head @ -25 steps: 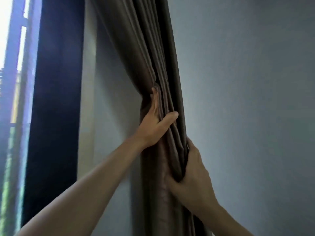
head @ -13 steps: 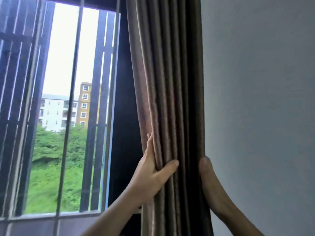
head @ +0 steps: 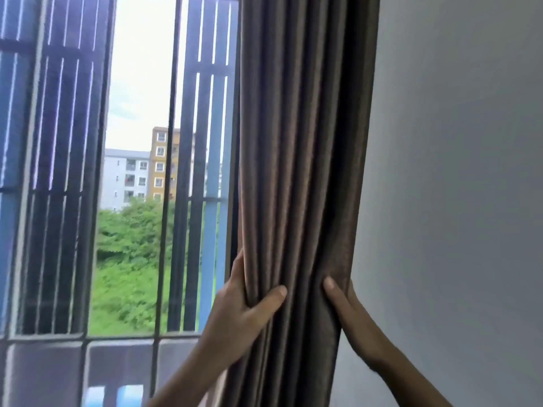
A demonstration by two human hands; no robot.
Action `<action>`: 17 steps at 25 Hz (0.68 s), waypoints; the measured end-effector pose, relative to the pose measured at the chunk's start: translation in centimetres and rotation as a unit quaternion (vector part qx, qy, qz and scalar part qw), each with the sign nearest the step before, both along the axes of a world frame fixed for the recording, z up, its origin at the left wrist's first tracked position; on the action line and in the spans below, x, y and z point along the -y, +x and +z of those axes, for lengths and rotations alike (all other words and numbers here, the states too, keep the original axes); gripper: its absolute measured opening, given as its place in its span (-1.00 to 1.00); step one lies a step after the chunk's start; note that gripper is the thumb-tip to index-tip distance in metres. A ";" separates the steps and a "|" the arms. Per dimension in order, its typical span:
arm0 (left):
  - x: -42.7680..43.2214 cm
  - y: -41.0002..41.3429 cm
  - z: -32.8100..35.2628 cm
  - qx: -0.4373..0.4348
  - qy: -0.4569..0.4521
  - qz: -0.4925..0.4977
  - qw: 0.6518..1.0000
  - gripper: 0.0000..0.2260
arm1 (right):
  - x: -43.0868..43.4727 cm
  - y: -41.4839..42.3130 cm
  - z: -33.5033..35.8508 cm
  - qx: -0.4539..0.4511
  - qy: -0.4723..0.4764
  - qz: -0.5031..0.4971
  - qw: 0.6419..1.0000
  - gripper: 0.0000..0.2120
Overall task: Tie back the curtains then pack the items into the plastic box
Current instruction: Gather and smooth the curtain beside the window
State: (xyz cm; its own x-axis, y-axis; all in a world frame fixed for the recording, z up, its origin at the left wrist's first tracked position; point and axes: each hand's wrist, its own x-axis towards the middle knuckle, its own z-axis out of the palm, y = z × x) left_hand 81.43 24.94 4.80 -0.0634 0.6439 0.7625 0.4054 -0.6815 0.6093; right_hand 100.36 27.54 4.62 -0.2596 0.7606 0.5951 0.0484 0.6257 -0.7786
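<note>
I have the brown, heavy-woven curtain (head: 299, 171) gathered into one thick bundle of upright folds, and it hangs between the barred window (head: 164, 201) on its left and the plain grey-white wall (head: 458, 177) on its right. Both my arms reach up to it from below.

My left hand (head: 238, 312) grips the bundle's left side: the thumb (head: 271, 298) lies across the front folds, pointing up and to the right, while the other fingers curl round the left edge and go out of sight behind the cloth. My right hand (head: 352, 315) grips the right side in the same way. Its thumb (head: 330, 286) presses on the front of the outermost fold, and its fingers slip behind the curtain, between cloth and wall (only a sliver of them shows). The two thumbs sit at nearly the same height, a few folds apart. Where my hands squeeze it, the bundle is narrower than it is higher up.

Through the window's dark vertical bars I see a white apartment block (head: 126, 177) and a yellow one (head: 161, 163) beside it, above green bushes (head: 132, 259). Low in the left corner are blurred light-blue shapes (head: 114, 395); I cannot tell what they are.
</note>
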 end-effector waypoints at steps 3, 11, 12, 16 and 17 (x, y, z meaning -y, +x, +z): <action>1.7 -2.2 -0.4 0.007 -0.039 0.008 0.999 -0.54 | 0.6 -1.2 0.1 0.023 0.024 -0.002 0.999 -0.27; 7.1 -6.2 -8.2 -0.011 -0.080 0.183 0.980 -0.76 | 7.1 -3.9 -2.5 -0.001 0.319 -0.257 0.912 -0.35; 7.3 -6.4 -9.3 -0.013 -0.088 0.209 0.974 -0.73 | 8.0 -4.6 -3.6 0.021 0.312 -0.224 0.923 -0.44; 7.7 -5.9 -11.2 -0.038 -0.106 0.257 0.960 -0.71 | 9.6 -7.6 -8.8 0.155 0.133 -0.133 0.970 -0.45; 7.5 -5.6 -10.6 -0.041 -0.102 0.269 0.957 -0.71 | 9.4 -8.3 -9.8 0.172 0.112 -0.145 0.968 -0.40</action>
